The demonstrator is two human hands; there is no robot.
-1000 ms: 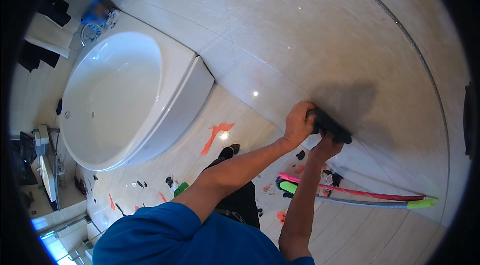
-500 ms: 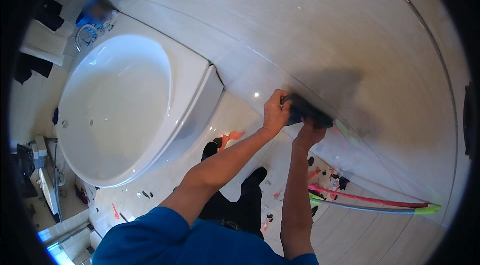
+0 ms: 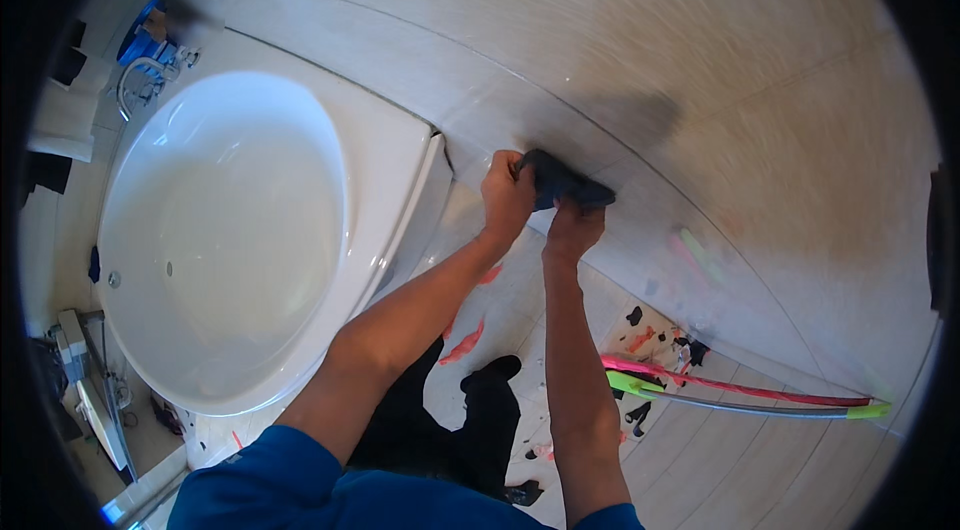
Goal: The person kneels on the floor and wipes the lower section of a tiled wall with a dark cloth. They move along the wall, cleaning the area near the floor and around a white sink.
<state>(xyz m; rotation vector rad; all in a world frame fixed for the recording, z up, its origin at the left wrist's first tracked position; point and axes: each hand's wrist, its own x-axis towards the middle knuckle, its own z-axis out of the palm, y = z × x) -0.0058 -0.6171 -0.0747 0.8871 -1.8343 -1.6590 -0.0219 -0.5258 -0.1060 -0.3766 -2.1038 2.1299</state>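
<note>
Pinched by the left hand [image 3: 508,195] at one end and held along its near side by the right hand [image 3: 577,229], the dark bundle [image 3: 566,179] is beside the wall [image 3: 770,120]. Handling seems unfinished: nothing set down yet, red scraps [image 3: 465,342] uncollected.

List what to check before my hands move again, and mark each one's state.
1. Left hand gripping one end of the dark item: ok.
2. Right hand closed firmly on it: cannot tell; the hand is at its lower edge, fingertips hidden.
3. Dark item clear of the tiled wall: cannot tell; they overlap in this view.
4. Floor near the dark shoe free of litter: not ok; a red scrap lies close by.
5. Bathtub clear of both hands: ok.
6. Red tube and grey tube clear of both hands: ok.
</note>
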